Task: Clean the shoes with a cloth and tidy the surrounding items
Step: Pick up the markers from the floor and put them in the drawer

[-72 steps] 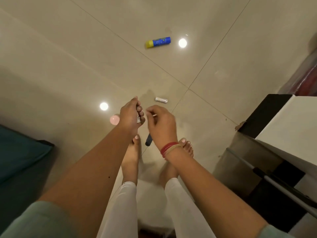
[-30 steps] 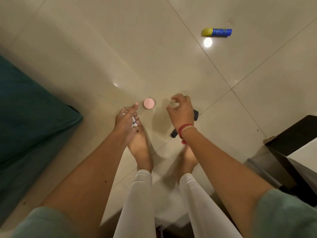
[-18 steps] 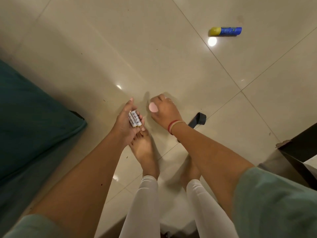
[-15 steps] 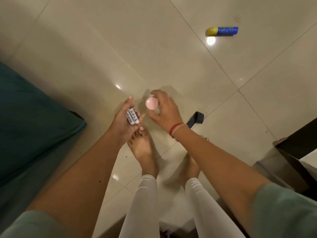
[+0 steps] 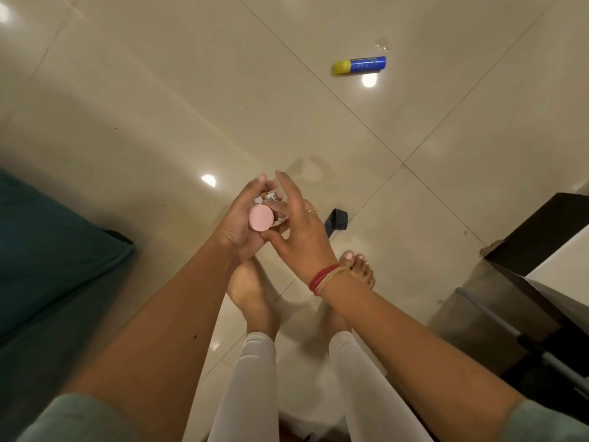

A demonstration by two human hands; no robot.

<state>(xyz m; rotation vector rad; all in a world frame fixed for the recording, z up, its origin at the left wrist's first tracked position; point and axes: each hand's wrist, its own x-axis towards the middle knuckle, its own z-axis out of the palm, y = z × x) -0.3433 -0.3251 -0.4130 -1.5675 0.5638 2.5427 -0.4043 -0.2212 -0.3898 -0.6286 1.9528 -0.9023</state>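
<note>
Glossy cream tiled floor (image 5: 159, 106) fills the view, with a teal cushioned edge (image 5: 47, 250) at the left and a dark cabinet corner (image 5: 541, 224) at the right. No shoes or cloth are visible; the step in hand looks like gathering loose items.

The left hand (image 5: 242, 224) is cupped, its grip curled round a round pink flat-topped container (image 5: 261, 218) and some small white tubes (image 5: 271, 196) behind it. The right hand (image 5: 302, 231) is against the bundle, its grip spread with fingers straight, and the thumb seems to touch beneath the pink container.

To do this well, I would settle the container deep in the left palm before letting go, since round pieces could roll out. A small dark blue object (image 5: 336, 220) lies on the floor just right of the hands, and a blue cylinder with a yellow cap (image 5: 360, 64) lies far right.
</note>
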